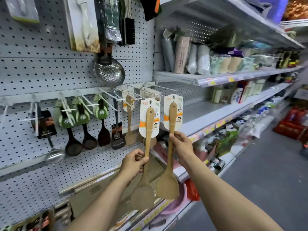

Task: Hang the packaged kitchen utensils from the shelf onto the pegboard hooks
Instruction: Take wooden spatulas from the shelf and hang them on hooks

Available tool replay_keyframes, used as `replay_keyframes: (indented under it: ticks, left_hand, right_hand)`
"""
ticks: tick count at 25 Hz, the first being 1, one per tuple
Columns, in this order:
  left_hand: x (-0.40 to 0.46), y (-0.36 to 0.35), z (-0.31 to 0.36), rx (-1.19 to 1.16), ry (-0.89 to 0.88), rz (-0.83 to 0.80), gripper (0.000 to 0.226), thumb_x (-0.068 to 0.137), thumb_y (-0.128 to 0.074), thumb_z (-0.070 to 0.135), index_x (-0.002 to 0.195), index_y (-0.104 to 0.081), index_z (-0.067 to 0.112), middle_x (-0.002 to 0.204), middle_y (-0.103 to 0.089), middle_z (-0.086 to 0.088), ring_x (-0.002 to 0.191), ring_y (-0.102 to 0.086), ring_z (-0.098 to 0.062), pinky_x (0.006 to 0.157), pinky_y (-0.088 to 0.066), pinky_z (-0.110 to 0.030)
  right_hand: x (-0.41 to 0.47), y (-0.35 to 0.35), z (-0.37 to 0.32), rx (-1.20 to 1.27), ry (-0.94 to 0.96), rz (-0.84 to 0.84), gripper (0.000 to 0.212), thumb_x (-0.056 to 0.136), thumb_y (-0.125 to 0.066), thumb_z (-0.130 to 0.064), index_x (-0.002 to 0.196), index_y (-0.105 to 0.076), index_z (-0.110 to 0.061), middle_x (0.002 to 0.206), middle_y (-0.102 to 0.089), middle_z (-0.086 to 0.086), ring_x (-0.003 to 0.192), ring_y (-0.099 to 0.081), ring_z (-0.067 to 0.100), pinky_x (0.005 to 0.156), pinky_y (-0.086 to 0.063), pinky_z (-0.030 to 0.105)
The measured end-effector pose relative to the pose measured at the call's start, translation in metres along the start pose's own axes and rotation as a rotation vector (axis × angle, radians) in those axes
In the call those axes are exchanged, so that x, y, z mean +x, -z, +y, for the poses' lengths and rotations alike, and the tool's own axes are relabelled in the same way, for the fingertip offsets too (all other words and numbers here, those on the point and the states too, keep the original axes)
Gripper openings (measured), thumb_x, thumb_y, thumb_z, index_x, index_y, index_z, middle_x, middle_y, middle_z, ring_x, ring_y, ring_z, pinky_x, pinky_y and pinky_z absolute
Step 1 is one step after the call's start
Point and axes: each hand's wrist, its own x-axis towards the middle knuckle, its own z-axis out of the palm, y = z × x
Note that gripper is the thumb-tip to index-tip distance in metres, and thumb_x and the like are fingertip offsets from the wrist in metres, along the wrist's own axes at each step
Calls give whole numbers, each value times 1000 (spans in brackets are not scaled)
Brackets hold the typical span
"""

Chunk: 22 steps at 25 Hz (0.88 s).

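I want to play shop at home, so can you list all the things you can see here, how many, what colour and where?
Wooden spatulas: two held, tan with white-and-orange cards, in front of the hooks; one more already hanging.
Hooks: a row, white, sticking out of the pegboard.
Pegboard: one, grey with holes, left wall.
Dark spoons and turners: several, brown and black with green cards, hanging at left.
Strainer spoon: one, silver, hanging higher up.
Brush: one, black, top.
Shelves: several, grey, at right, holding cups and packets.
Basin: one, pink, bottom shelf.
Left hand: pinches the left spatula's handle.
Right hand: holds the right spatula's handle.
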Motion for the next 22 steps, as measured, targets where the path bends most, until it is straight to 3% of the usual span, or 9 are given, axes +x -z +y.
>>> replay_keyframes:
  ticks: [3,7,12,17,19,22]
  left_hand:
    - [21,-48,6,2,21,114,7,88,-69,15,85,-63,13,77,-64,-6,75,-62,-19,59,-55,-26]
    - [39,-102,21,8,75,223,10,87,-70,15,81,-63,18,75,-64,-3,76,-64,-19,61,-57,-28]
    - [59,-127,25,1,125,305,10,87,-69,12,81,-61,13,75,-65,-8,70,-61,-19,64,-58,-35]
    - [83,-134,19,6,142,303,8,88,-68,13,86,-61,10,74,-64,-2,71,-60,-16,61,-55,-27]
    - [92,-137,16,2,144,303,8,88,-68,13,86,-61,10,73,-63,0,70,-58,-16,61,-54,-27]
    - [108,-138,16,-10,125,285,8,88,-68,12,84,-61,10,71,-61,0,69,-58,-15,62,-53,-27]
  right_hand:
    - [56,36,0,-53,-43,-78,16,97,-63,-19,87,-63,-5,61,-58,6,41,-55,9,40,-45,18]
    - [116,68,-8,-173,-51,-200,19,96,-65,-19,93,-65,0,65,-61,6,39,-54,5,40,-45,18]
    - [167,71,0,-196,-95,-340,18,95,-67,-21,89,-64,-5,70,-65,8,54,-57,16,42,-45,20]
    - [201,64,16,-129,-151,-398,20,95,-67,-19,76,-61,-13,63,-63,3,49,-56,13,40,-42,19]
    - [212,60,21,-94,-155,-431,18,94,-68,-20,78,-64,-14,70,-66,6,59,-60,18,47,-47,21]
    - [231,54,29,7,-168,-500,13,92,-70,-21,80,-70,-17,79,-71,7,72,-65,21,69,-55,33]
